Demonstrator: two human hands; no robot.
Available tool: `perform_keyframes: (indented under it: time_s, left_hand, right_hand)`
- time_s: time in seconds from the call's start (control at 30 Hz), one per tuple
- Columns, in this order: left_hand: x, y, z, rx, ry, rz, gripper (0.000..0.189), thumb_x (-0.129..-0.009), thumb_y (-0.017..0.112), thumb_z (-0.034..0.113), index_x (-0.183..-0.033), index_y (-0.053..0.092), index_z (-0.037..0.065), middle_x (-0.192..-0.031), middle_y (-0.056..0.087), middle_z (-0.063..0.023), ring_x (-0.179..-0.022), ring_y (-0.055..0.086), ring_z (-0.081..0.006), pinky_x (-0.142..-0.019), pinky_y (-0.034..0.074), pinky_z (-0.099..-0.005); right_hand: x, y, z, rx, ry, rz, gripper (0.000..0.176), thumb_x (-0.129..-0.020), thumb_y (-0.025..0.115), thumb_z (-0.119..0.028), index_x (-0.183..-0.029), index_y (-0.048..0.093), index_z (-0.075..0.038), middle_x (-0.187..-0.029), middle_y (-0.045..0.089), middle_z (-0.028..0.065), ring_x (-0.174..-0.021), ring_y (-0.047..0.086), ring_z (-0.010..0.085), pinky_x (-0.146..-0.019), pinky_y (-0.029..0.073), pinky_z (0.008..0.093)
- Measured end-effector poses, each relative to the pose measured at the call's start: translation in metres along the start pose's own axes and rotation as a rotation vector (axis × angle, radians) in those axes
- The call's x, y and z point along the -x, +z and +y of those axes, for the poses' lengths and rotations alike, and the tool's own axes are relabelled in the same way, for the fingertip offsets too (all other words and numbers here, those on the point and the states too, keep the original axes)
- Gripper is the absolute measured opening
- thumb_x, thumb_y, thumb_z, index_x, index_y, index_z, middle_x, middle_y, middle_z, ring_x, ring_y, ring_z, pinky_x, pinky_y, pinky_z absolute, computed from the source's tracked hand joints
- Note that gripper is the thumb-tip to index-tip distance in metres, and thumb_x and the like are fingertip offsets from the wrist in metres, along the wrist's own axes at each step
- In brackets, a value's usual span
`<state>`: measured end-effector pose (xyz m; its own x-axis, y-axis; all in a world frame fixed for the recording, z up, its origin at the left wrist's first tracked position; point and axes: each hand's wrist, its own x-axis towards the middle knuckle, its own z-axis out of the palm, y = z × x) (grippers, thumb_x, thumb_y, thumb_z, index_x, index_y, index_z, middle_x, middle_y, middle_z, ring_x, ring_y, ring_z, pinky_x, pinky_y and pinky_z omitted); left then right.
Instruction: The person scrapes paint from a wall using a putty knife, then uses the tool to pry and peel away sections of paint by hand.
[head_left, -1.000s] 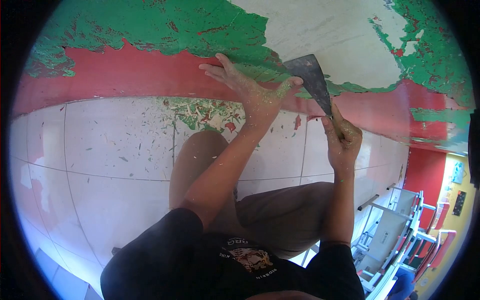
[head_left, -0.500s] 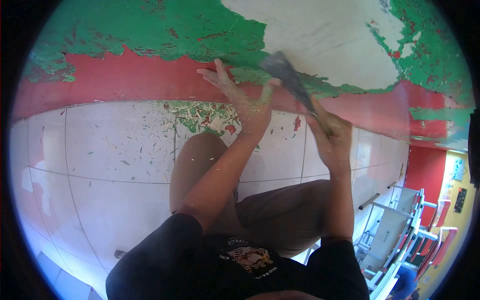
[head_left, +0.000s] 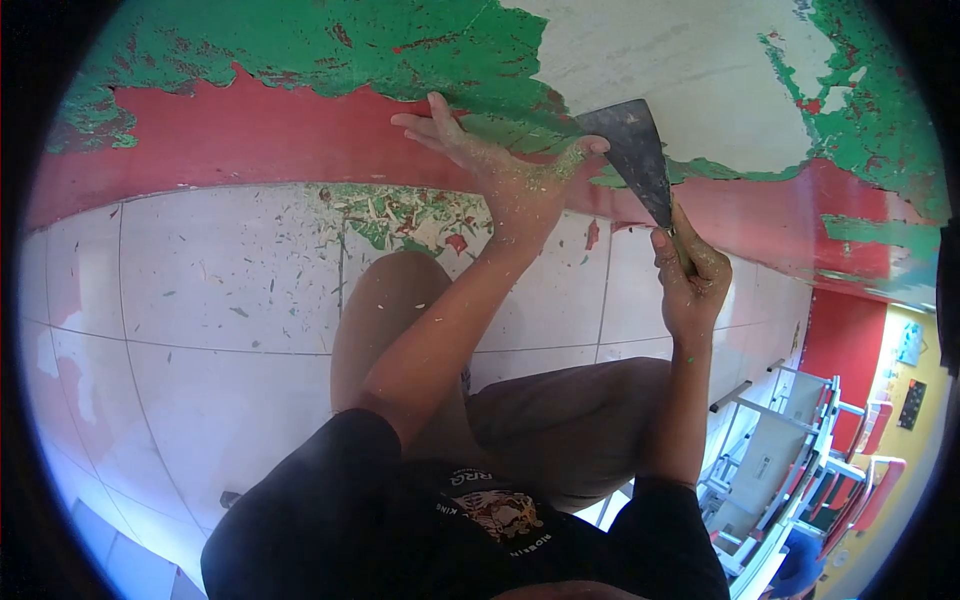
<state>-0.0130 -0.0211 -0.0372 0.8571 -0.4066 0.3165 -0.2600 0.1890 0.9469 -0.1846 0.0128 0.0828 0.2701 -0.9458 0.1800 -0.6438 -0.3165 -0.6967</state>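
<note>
In the head view my right hand (head_left: 694,275) is closed round the handle of a paint scraper (head_left: 634,155). Its wide dark blade lies against the wall (head_left: 660,60), where green paint (head_left: 300,50) borders a bare whitish patch. Paint flecks cling to my left hand (head_left: 505,165), which is spread against the wall with its fingers apart. The left thumb reaches close to the blade's left edge. Below the green runs a red painted band (head_left: 270,140). Green and red paint chips (head_left: 400,220) lie heaped on the floor below my left hand.
Pale floor tiles (head_left: 220,270) with scattered flakes stretch along the wall's foot. My bent knees (head_left: 385,300) are close to the chip heap. To the right stand metal-framed chairs (head_left: 790,440) with red parts, near a red and yellow wall.
The scraper, blurred before, now shows sharply and has shifted right, its blade turned more upright. My right hand moved slightly right and down. My left hand stays spread at the wall.
</note>
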Motion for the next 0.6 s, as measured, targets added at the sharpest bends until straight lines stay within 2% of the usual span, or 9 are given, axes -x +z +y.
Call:
perform_keyframes:
  time_s: [0.1, 0.2, 0.5, 0.6]
  left_hand:
    - [0.0019, -0.0001, -0.0024, -0.002, -0.002, -0.001, 0.153, -0.056, 0.095, 0.054, -0.158, -0.006, 0.003, -0.158, -0.025, -0.0334, -0.148, -0.023, -0.0506, -0.118, -0.008, -0.0672]
    - [0.0011, -0.0019, 0.0013, -0.011, -0.037, -0.016, 0.154, -0.055, 0.095, 0.054, -0.159, -0.007, 0.004, -0.158, -0.026, -0.0337, -0.147, -0.023, -0.0512, -0.118, -0.007, -0.0674]
    - [0.0008, -0.0028, -0.0015, 0.019, 0.018, -0.01, 0.154, -0.056, 0.095, 0.055, -0.16, -0.005, 0.003, -0.157, -0.027, -0.0345, -0.146, -0.025, -0.0522, -0.116, -0.006, -0.0701]
    - [-0.0003, -0.0038, 0.0014, 0.084, -0.015, -0.02, 0.153, -0.057, 0.095, 0.054, -0.159, -0.006, 0.002, -0.158, -0.026, -0.0346, -0.147, -0.024, -0.0514, -0.117, -0.002, -0.0685]
  right_hand:
    - [0.0012, 0.0002, 0.0001, 0.163, -0.065, -0.007, 0.043, -0.094, 0.074, -0.017, -0.133, 0.064, -0.001, -0.067, 0.055, 0.0008, -0.065, 0.044, 0.0065, -0.062, 0.04, 0.0225]
    - [-0.0033, 0.0014, -0.0002, 0.192, -0.045, 0.009, 0.043, -0.094, 0.073, -0.017, -0.133, 0.064, -0.001, -0.066, 0.055, 0.0034, -0.065, 0.045, 0.0071, -0.063, 0.041, 0.0224]
    - [-0.0055, 0.0088, -0.0055, 0.111, -0.12, -0.001, 0.041, -0.094, 0.072, -0.012, -0.133, 0.065, -0.003, -0.065, 0.057, 0.0049, -0.063, 0.047, 0.0072, -0.062, 0.043, 0.0241]
    - [-0.0021, 0.0085, -0.0052, 0.096, -0.07, -0.026, 0.041, -0.093, 0.072, -0.011, -0.133, 0.065, -0.004, -0.063, 0.056, 0.0063, -0.06, 0.047, 0.0089, -0.06, 0.043, 0.0245]
